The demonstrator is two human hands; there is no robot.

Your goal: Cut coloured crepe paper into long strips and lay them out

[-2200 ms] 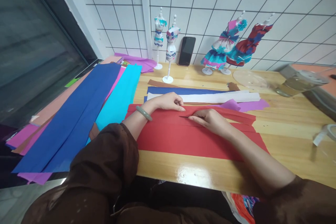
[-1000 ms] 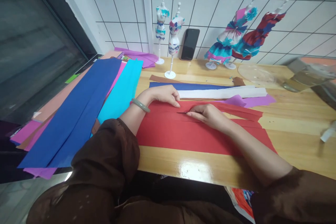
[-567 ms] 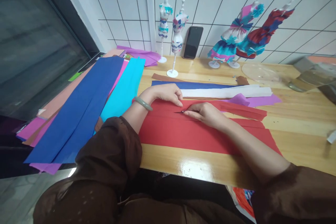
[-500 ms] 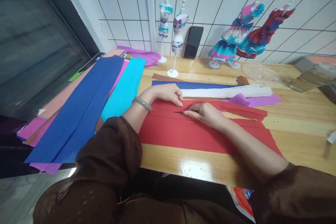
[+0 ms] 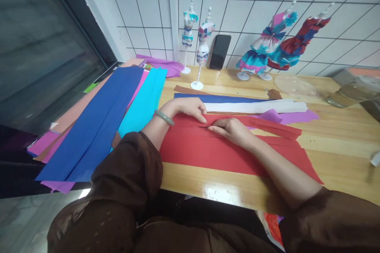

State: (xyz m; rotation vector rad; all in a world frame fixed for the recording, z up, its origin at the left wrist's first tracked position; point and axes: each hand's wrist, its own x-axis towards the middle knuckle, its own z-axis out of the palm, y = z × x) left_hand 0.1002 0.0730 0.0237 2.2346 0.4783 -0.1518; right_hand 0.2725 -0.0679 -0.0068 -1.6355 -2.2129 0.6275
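Note:
A wide sheet of red crepe paper (image 5: 208, 152) lies across the table in front of me. At its right part a long strip (image 5: 276, 125) is parted from the sheet by a slit. My left hand (image 5: 191, 107) rests at the far edge of the sheet, fingers curled and thumb bent, pinching the paper there. Just right of it, my right hand (image 5: 230, 129) is closed round a tool, from which a thin dark pointed blade (image 5: 203, 127) sticks out leftward over the red paper. The rest of that tool is hidden inside the hand.
Blue paper (image 5: 97, 122) and turquoise paper (image 5: 145, 99) are piled at left. Behind my hands lie white (image 5: 255, 106) and purple (image 5: 297, 116) strips. Small dress forms (image 5: 203, 47), a phone (image 5: 220, 51) and dressed forms (image 5: 264, 47) stand along the wall. A glass (image 5: 353, 93) stands right.
The view has tilted slightly, so the whole scene sits a little lower at the back. Both hands keep almost the same place on the red paper.

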